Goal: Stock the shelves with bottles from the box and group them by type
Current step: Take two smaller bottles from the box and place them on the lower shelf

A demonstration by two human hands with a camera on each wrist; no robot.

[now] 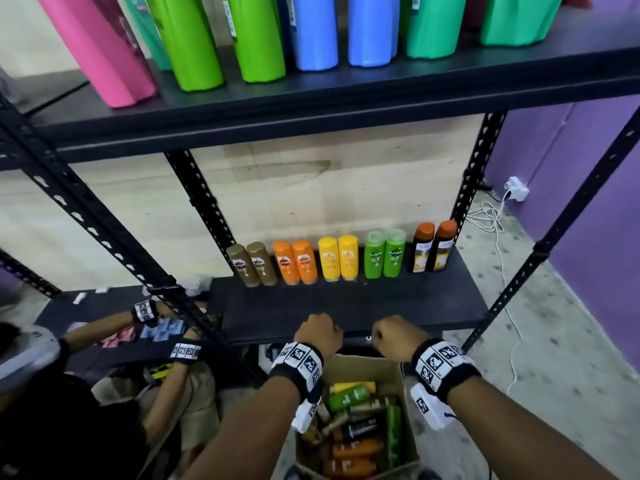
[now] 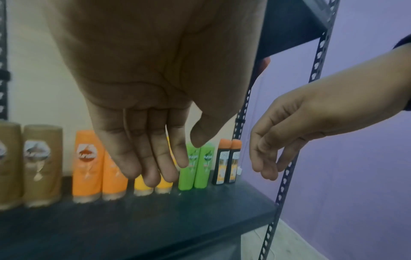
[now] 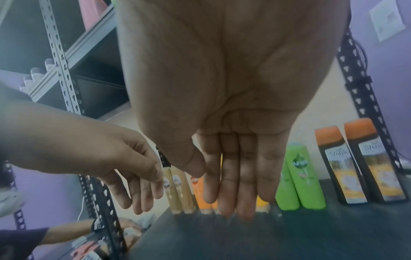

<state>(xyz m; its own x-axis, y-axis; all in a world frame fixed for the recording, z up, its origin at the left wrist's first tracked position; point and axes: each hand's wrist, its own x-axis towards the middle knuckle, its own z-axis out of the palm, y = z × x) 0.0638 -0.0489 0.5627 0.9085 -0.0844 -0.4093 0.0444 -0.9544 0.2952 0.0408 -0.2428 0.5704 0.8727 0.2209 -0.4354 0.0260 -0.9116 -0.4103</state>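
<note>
Lower shelf [image 1: 346,306], back row, left to right: two brown bottles [image 1: 252,264], two orange bottles [image 1: 295,261], two yellow bottles [image 1: 338,258], two green bottles [image 1: 384,253], two black bottles with orange caps [image 1: 433,247]. Pairs of one colour touch, with small gaps between pairs; this reads as grouping by type, set well back so the front of the shelf stays free for more.

Labels: green pair reads "sunsilk"; orange pair carries what looks like the same logo, blurred. Black pair, in the right wrist view, seems to read "Shayla", not certain.

Left hand [image 1: 320,332] over the shelf's front edge, grip empty, fingers hanging straight and loose. Right hand [image 1: 393,336] just beside it, likewise empty and relaxed.

Box [image 1: 405,427] below the hands, on the floor, with many bottles lying jumbled inside. Judged: between picks, stocking far from done.

Far left, another person's hands [image 1: 162,327] work at the neighbouring shelf.
</note>
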